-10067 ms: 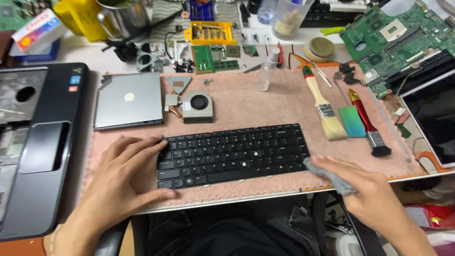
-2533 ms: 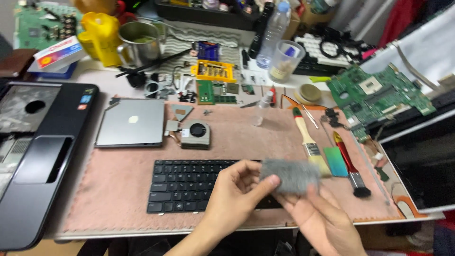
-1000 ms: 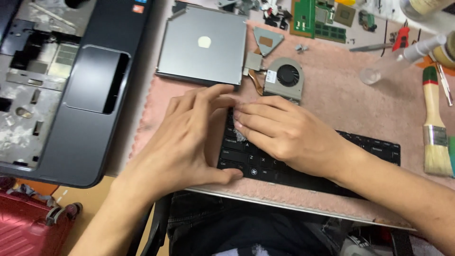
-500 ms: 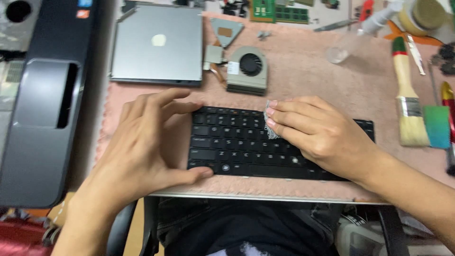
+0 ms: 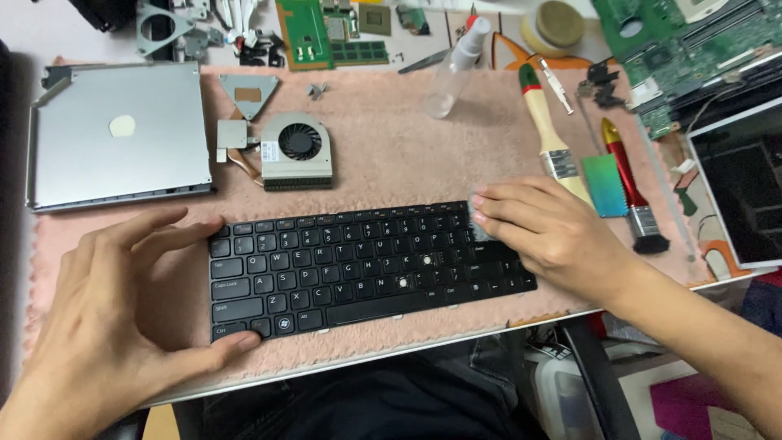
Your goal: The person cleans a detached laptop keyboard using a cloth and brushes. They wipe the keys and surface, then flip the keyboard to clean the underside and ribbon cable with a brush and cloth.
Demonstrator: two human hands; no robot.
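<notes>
A black laptop keyboard [image 5: 358, 265] lies on a pink mat [image 5: 391, 163] in front of me. My left hand [image 5: 122, 301] steadies the keyboard's left end, thumb at its near corner and fingers spread by its far corner. My right hand [image 5: 550, 232] presses a small grey cloth [image 5: 477, 226] flat on the keyboard's far right keys. Only an edge of the cloth shows under my fingers.
On the mat sit a cooling fan with heat pipe [image 5: 289, 151], a silver optical drive [image 5: 114, 134], a small spray bottle [image 5: 456, 69], a wooden-handled brush [image 5: 550, 134], a red-handled brush [image 5: 631, 183] and a green card [image 5: 603, 186]. Circuit boards [image 5: 330, 33] and a screen panel [image 5: 741, 187] lie beyond.
My right hand with the cloth has slid from the keyboard's left-middle to its right end. My left hand has stayed on the left end. The view has shifted right.
</notes>
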